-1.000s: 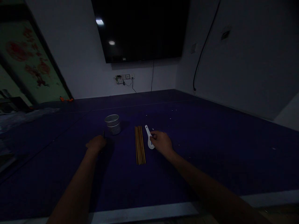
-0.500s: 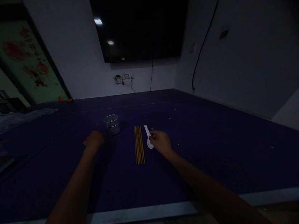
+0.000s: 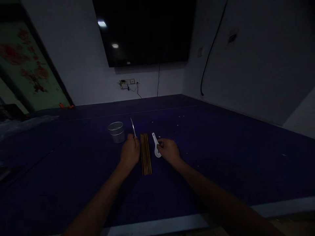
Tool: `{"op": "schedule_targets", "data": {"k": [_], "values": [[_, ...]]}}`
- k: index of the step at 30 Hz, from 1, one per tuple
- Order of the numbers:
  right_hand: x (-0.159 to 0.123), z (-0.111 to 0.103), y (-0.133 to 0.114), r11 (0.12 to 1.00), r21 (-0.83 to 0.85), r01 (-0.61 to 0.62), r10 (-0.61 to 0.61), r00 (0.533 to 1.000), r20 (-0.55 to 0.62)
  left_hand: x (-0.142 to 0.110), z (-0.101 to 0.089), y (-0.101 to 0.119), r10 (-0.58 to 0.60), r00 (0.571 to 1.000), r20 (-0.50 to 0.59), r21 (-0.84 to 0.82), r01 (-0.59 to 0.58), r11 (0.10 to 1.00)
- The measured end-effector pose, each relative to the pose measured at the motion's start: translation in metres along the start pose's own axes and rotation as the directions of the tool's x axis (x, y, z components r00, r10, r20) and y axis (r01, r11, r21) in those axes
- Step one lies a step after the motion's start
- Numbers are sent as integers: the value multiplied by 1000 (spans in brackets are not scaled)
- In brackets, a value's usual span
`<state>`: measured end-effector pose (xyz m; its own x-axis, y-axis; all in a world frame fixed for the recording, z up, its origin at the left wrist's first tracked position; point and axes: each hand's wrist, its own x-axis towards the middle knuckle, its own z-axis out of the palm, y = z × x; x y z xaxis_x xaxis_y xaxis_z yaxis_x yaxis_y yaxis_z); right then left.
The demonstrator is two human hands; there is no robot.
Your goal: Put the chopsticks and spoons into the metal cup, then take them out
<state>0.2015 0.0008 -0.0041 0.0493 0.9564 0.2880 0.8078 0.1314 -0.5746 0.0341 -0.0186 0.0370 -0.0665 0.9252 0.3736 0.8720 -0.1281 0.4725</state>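
Observation:
My left hand (image 3: 130,150) is closed around a slim, shiny metal utensil (image 3: 133,127), whose upper length sticks up past the fingers; its other end is hidden in the hand. Just right of that hand, several wooden chopsticks (image 3: 146,155) lie side by side on the purple surface. My right hand (image 3: 169,150) pinches the bowl edge of a white Chinese soup spoon (image 3: 156,143), which lies to the right of the chopsticks with its handle pointing away. Beyond my left hand, slightly left, stands a silver perforated metal cup (image 3: 116,132).
Small white bits (image 3: 177,125) are scattered over the purple surface (image 3: 221,157). Crumpled clear plastic (image 3: 29,124) lies at the far left. At the back, a wall socket strip (image 3: 129,82) with cables sits below a large dark television (image 3: 147,32).
My left hand has moved right, from left of the metal cup to beside the chopsticks, carrying the metal utensil. My right hand has stayed at the soup spoon.

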Motion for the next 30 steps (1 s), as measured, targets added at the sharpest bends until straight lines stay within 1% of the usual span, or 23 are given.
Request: {"op": "schedule_targets", "data": {"k": [2,4,6,8,12,14,18,22,24,26,30], "values": [[1,1,1,1000,-15,6,-6,1000,1,-8,14,5,28,997,74,-118,-19,993],[1,2,0,1000,-30,9,-9,1000,9,-13,26,6,23,992,124,-198,2,980],[1,3,-1,999,-35,18,-17,999,27,-15,33,3,10,988,151,-246,28,969],[0,4,-2,999,-41,21,-19,999,49,-14,38,-1,-2,988,155,-285,46,957],[-3,3,-3,996,-90,27,-20,997,74,-11,42,-6,-23,990,138,-333,68,941],[-3,3,-3,994,-108,30,-22,996,81,-10,44,-7,-13,992,126,-338,55,939],[-4,2,-4,992,-127,16,-5,996,88,-12,45,-5,76,990,120,-371,-26,928],[-4,0,-4,991,-132,-12,21,997,73,-15,44,-2,177,969,171,-388,-98,916],[-4,-1,-5,991,-131,-14,22,998,65,-16,45,-2,204,960,194,-398,-113,910],[-4,-2,-5,990,-137,-11,20,998,62,-15,46,-2,196,953,230,-415,-87,906],[-4,-1,-4,989,-145,5,3,998,61,-13,47,-3,121,951,284,-429,13,903]]}}
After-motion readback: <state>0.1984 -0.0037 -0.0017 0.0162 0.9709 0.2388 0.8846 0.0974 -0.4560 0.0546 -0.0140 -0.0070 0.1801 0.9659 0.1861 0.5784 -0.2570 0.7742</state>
